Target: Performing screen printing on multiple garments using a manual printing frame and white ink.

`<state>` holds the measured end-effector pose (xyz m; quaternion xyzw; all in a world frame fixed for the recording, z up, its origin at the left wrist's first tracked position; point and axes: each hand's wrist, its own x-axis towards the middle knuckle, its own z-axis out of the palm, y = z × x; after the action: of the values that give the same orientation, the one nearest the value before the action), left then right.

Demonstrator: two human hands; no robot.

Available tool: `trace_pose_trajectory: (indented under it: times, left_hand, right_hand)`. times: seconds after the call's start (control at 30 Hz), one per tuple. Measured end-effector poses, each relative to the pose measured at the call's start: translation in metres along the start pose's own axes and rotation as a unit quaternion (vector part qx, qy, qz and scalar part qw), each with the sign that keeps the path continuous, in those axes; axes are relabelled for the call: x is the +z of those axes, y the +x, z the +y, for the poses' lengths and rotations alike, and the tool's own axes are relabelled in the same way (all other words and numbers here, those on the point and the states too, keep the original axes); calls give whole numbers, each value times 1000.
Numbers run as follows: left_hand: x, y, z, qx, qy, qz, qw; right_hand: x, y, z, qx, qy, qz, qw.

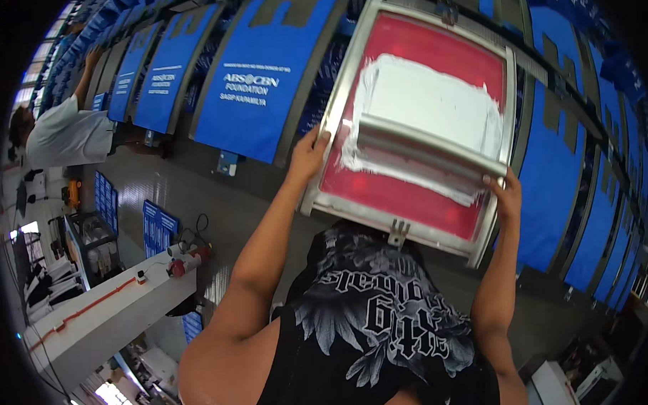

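Observation:
A screen-printing frame (pixel 511 89) with pale metal rails and a red mesh (pixel 439 216) lies tilted in front of me. White ink (pixel 427 95) is spread thickly over the mesh's middle. Across the ink's lower part rests a long metal squeegee (pixel 429 147), slanting down to the right. My left hand (pixel 309 154) is closed around the frame's left rail. On the opposite side my right hand (pixel 506 193) grips the right rail, its fingertips by the squeegee's right end. A metal bracket (pixel 398 232) sticks out from the frame's near edge. Whatever lies beneath the frame is hidden.
Flat blue bag panels (pixel 246 127) with white print lie on boards in a row to the left. More blue panels (pixel 551 173) line the right. A person (pixel 68 133) in a white shirt reaches over the row at far left. A white beam (pixel 113 299) stands at lower left.

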<state>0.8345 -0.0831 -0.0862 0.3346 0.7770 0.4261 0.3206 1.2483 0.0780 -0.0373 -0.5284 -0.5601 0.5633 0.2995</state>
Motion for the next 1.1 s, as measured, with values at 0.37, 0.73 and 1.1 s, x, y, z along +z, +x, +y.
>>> trace_pose_trajectory:
  times: [0.37, 0.73, 1.1]
  left_hand:
    - [-5, 9, 3, -39, -31, -22, 999]
    - [-11, 12, -26, 71, 112, 0, 991]
    - [15, -3, 116, 338, 413, -253, 807]
  right_hand:
    - [21, 8, 29, -10, -3, 2, 1000]
    - [25, -5, 8, -13, -126, -13, 992]
    - [58, -46, -45, -56, -540, -148, 827]
